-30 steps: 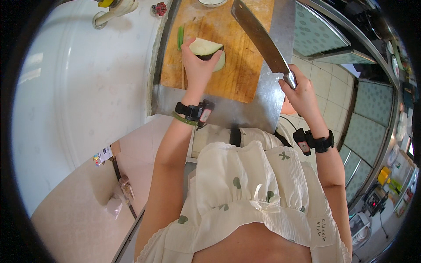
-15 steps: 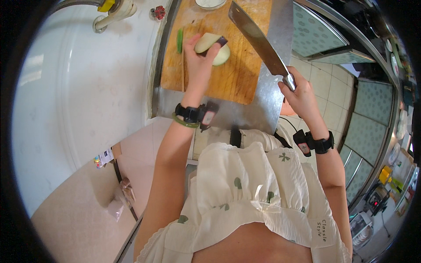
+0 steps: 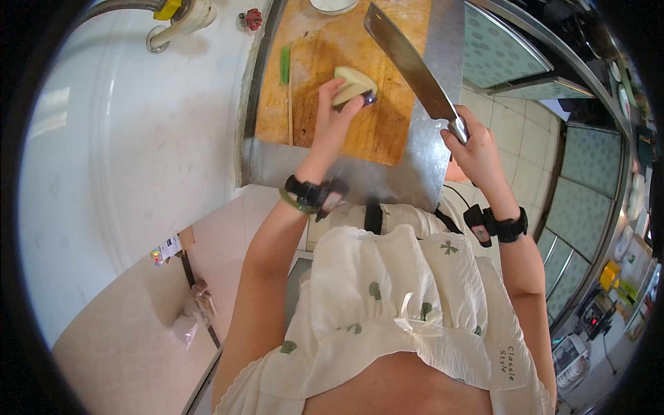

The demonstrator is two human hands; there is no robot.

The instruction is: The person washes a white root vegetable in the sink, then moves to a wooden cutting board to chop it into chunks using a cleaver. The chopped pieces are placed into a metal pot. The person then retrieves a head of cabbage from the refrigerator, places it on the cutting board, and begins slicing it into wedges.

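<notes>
Over the wooden cutting board (image 3: 346,145), my left hand (image 3: 333,119) is closed around a cut piece of eggplant (image 3: 353,93), pale flesh showing with a strip of dark purple skin. Another pale eggplant piece (image 3: 356,74) sits right behind it, touching or nearly so. My right hand (image 3: 474,146) grips the handle of a broad cleaver (image 3: 409,63). Its blade slants up and left over the board's right edge, apart from the eggplant. To the left of my left hand lie a thin wooden stick (image 3: 290,104) like a chopstick and a green vegetable piece (image 3: 284,63).
A white bowl (image 3: 333,5) stands at the board's far end. The board rests on a metal counter (image 3: 422,155) against a white wall (image 3: 159,124) with a pipe and a red valve knob (image 3: 252,19). Green-patterned cabinets (image 3: 584,166) stand to the right across a tiled floor.
My left hand has moved right and slightly nearer with the eggplant piece, turning it and lowering it beside the other piece. The right hand and cleaver have barely shifted.
</notes>
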